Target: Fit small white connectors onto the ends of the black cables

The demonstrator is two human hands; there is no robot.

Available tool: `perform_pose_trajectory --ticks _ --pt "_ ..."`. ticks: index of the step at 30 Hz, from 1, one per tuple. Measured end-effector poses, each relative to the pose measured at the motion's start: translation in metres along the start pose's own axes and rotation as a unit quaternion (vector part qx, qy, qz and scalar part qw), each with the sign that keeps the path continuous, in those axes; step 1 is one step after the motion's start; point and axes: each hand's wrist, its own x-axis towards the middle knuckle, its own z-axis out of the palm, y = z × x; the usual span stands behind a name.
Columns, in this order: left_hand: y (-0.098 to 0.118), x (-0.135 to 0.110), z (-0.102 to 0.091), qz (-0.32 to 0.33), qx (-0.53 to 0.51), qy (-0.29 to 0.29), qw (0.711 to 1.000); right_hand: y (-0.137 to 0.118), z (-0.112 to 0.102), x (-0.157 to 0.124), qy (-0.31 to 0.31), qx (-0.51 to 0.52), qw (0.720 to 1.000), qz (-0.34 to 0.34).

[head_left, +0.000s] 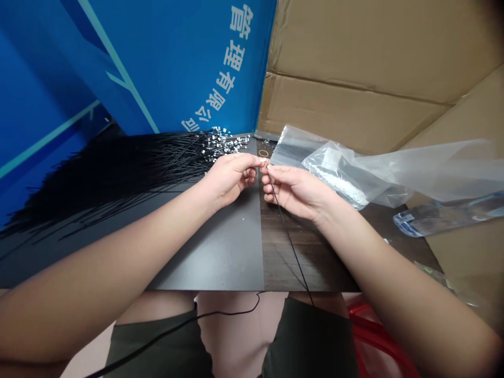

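Observation:
My left hand (230, 177) and my right hand (293, 188) meet fingertip to fingertip over the dark table (220, 252). Both are closed in a pinch around a tiny pale piece (264, 161) at the top of a thin black wire (291, 244). The wire hangs down from my right hand, crosses the table's front edge and reaches my lap. To the left lies a big fan-shaped pile of black wires (114, 170), their small white end pieces (222, 143) heaped just behind my left hand.
Clear plastic bags (354, 168) lie at the right, one with small white parts inside. A blue board with white characters (165, 68) stands behind, brown cardboard (374, 58) beside it. A red plastic thing (378, 336) sits below the table edge. A black cable (173, 328) crosses my lap.

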Motion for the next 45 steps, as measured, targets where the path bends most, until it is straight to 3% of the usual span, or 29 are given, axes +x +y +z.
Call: perform_pose_trajectory --ticks 5,12,19,39,45 --pt "0.0006 0.0005 -0.0009 0.011 -0.002 0.006 1.000 -0.0037 0.0033 -0.0024 0.023 -0.012 0.999 0.021" --pt "0.0041 -0.0038 0.0035 0.011 0.001 0.018 1.000 -0.0006 -0.0002 -0.0049 0.050 -0.093 0.993 -0.047" --pt "0.0048 -0.0046 0.0040 0.005 0.001 0.017 1.000 -0.0017 0.0026 -0.0055 0.088 -0.112 0.988 -0.056" --pt "-0.0002 -0.0014 -0.0015 -0.006 0.014 -0.019 1.000 -0.0019 0.0036 -0.0054 0.079 -0.122 0.987 -0.071" --pt "-0.0004 -0.0012 -0.0008 0.004 0.022 -0.006 1.000 0.0011 0.0028 -0.0042 0.089 -0.137 0.983 -0.087"
